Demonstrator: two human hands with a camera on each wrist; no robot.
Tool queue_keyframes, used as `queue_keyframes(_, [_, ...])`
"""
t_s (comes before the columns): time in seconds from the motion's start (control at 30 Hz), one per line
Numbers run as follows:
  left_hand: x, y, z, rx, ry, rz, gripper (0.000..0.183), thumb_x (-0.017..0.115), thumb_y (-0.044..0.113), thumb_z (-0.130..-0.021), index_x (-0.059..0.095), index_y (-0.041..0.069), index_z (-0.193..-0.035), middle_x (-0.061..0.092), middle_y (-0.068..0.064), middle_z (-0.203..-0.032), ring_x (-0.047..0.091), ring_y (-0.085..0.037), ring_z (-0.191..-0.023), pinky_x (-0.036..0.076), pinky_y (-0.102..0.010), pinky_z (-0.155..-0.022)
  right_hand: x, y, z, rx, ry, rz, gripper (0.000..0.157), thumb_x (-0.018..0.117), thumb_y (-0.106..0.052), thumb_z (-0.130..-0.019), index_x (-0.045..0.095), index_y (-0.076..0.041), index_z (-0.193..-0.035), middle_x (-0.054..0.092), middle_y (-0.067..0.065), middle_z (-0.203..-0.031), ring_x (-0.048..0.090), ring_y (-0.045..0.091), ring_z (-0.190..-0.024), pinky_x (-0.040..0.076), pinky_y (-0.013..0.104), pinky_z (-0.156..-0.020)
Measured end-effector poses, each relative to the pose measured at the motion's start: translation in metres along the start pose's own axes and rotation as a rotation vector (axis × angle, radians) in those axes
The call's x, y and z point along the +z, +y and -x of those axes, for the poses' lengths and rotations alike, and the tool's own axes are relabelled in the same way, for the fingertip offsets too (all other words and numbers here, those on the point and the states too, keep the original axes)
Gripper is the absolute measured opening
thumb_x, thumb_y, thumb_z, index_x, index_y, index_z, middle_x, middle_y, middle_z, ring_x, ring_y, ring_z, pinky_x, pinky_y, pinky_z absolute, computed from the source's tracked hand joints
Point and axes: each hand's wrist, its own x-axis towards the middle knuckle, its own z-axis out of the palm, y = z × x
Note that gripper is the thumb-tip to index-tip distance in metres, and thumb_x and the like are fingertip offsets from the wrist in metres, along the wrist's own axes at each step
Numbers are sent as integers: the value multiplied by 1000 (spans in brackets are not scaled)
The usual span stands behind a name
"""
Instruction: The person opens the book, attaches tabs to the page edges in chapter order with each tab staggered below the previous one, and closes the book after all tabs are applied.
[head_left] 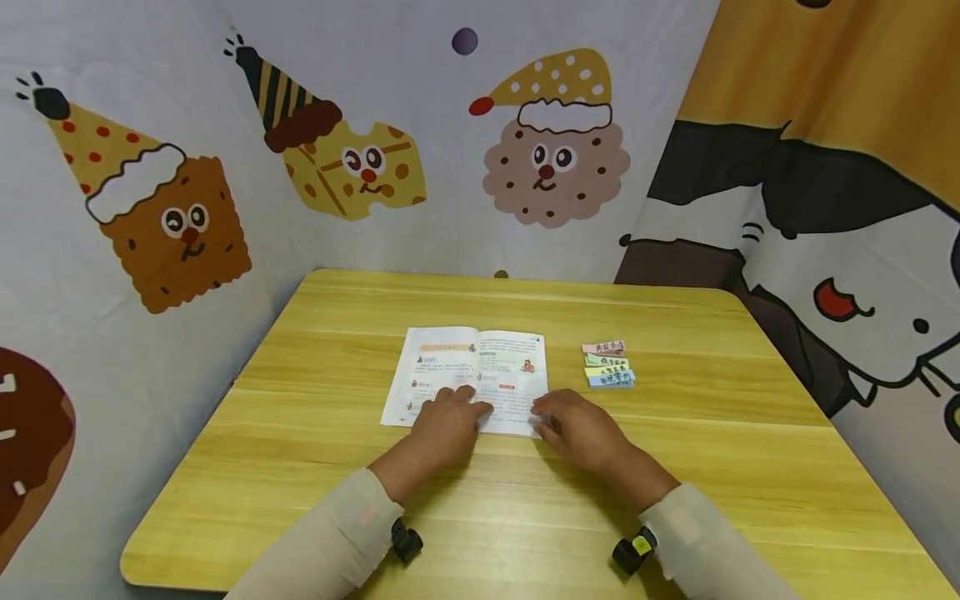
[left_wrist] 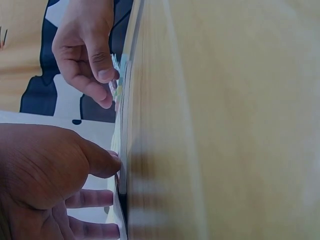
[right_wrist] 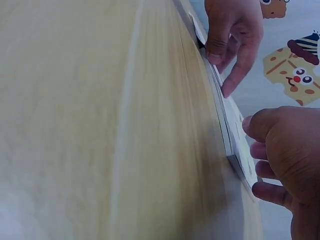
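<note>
Table: lower frame
Book: centre, likely light, floppy; hold edges
Left hand: fingers spread, gripping nothing
Right hand: loosely bent, empty

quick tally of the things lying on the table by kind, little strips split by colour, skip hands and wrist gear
Open book: 1
Pink strip: 1
Green strip: 1
Yellow strip: 1
Blue strip: 1
Total: 5
</note>
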Motion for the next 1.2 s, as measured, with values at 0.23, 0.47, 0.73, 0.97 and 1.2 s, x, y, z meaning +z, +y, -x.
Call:
queue_keyframes(0.23, [-1, 0, 1, 4, -2, 3, 34, 59, 17, -90, 64, 30, -121, 52, -5, -128, 52, -33, -104, 47, -50, -67, -4, 8, -2, -13, 25, 35, 28, 67, -27, -87, 67, -14, -111, 61, -1, -113, 52, 15, -109, 46, 35, -88])
queue_keyframes(0.47, [-4, 0, 1, 0, -6, 8, 34, 58, 17, -90, 64, 30, -121, 52, -5, -128, 52, -33, -104, 47, -50, -67, -8, 17, -4, 0, 56, 43, 31, 66, -27, -88, 65, -11, -115, 61, 2, -113, 52, 18, -110, 46, 39, -85])
queue_keyframes(0.73, [-4, 0, 1, 4, -15, 9, 35, 58, 17, -90, 63, 30, -122, 52, -4, -128, 52, -32, -102, 47, -49, -66, -13, 29, -3, 58, 32, 46, 36, 63, -29, -90, 60, -13, -122, 58, 3, -121, 49, 22, -116, 44, 42, -89])
queue_keyframes(0.97, [-5, 0, 3, 7, -12, 10, 34, 58, 18, -90, 64, 30, -122, 52, -4, -127, 52, -31, -101, 47, -48, -65, -15, 38, -3, 83, 39, 45, 36, 64, -30, -90, 61, -13, -122, 59, 5, -121, 49, 25, -117, 44, 43, -89])
queue_keyframes(1.2, [-6, 0, 3, 9, -14, 6, 35, 59, 18, -90, 63, 30, -122, 52, -5, -129, 52, -32, -103, 47, -49, -67, -22, 44, -2, 132, 48, 33, 36, 64, -29, -89, 61, -14, -122, 58, 5, -122, 48, 26, -118, 44, 45, -88])
